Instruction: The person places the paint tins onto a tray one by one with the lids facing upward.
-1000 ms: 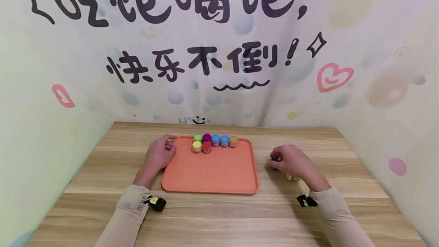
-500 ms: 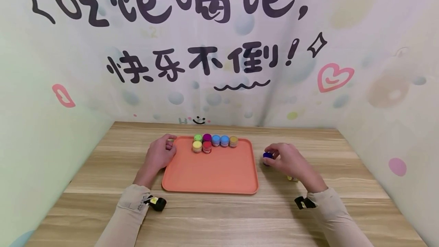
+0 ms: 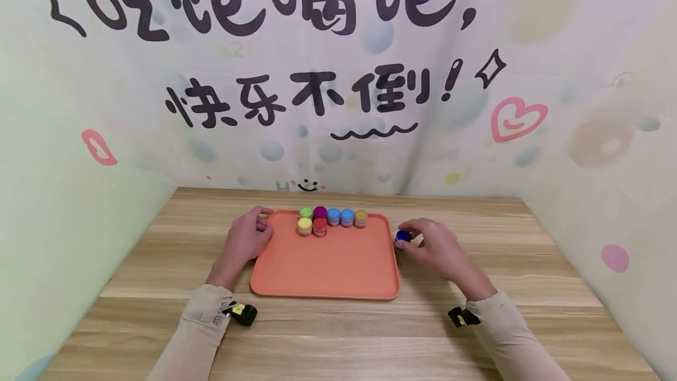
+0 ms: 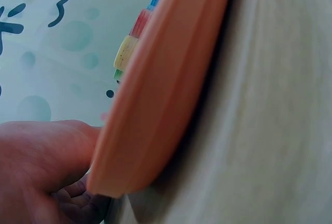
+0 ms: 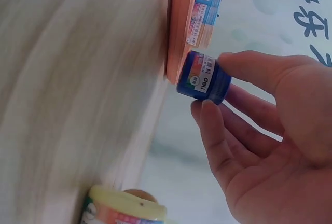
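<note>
My right hand (image 3: 436, 249) pinches a small dark-blue paint jar (image 5: 204, 77) by thumb and fingertips, just outside the right edge of the orange tray (image 3: 328, 269). In the right wrist view the jar is raised off the table, its printed label showing. At the tray's left edge, my left hand (image 3: 247, 239) grips the rim near the far corner, thumb against it and fingers curled. Along the tray's far side stand several paint jars: green (image 3: 306, 213), purple (image 3: 319, 212), two light blue (image 3: 340, 217), ochre (image 3: 361, 219), yellow (image 3: 304, 226) and red (image 3: 319, 227).
A yellow-lidded jar (image 5: 124, 208) stands on the table by my right hand, with a brownish round thing (image 5: 140, 195) partly hidden behind it. The wooden table (image 3: 338, 334) meets a printed wall cloth (image 3: 254, 157) at the back.
My right hand has carried the dark-blue jar leftwards to the tray's right edge. My left hand and the jars on the tray stay where they were.
</note>
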Motion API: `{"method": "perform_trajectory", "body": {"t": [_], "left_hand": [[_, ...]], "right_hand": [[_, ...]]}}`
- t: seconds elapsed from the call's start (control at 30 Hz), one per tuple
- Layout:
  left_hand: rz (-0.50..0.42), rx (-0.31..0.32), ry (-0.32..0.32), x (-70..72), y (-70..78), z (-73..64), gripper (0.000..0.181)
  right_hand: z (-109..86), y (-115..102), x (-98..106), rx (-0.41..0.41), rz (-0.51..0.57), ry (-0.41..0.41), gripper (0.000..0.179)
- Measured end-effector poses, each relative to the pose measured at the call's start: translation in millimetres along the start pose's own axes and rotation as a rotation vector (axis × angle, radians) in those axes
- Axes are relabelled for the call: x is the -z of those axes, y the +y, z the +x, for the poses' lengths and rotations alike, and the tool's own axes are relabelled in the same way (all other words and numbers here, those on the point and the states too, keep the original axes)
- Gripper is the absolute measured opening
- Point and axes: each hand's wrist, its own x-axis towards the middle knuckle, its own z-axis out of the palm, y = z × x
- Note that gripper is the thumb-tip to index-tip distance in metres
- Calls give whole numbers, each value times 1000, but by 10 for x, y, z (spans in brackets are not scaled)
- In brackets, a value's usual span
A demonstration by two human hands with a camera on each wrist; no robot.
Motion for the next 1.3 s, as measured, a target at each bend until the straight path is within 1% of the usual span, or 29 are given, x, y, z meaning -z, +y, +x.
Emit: {"method": "perform_trajectory", "body": {"t": [0.2, 0.4, 0.53, 0.83, 1.1, 1.3], "left_hand": [[3, 12, 4, -8, 18, -16, 41], [28, -5, 14, -27, 19, -25, 40], [39, -9, 24, -26, 26, -28, 39], [42, -11, 17, -24, 40, -29, 39], [38, -2, 17, -15, 54, -29, 38], [36, 8, 10, -12, 61, -43, 38]], "right_hand": [[25, -58, -20, 30, 48, 23, 34], [87, -159, -42, 41, 91, 21, 31], [128, -223, -48, 44, 99, 21, 28], [236, -322, -91, 74, 114, 13, 26], [327, -366, -167, 71, 157, 1, 35], [379, -410, -211, 71, 184, -9, 36]]}}
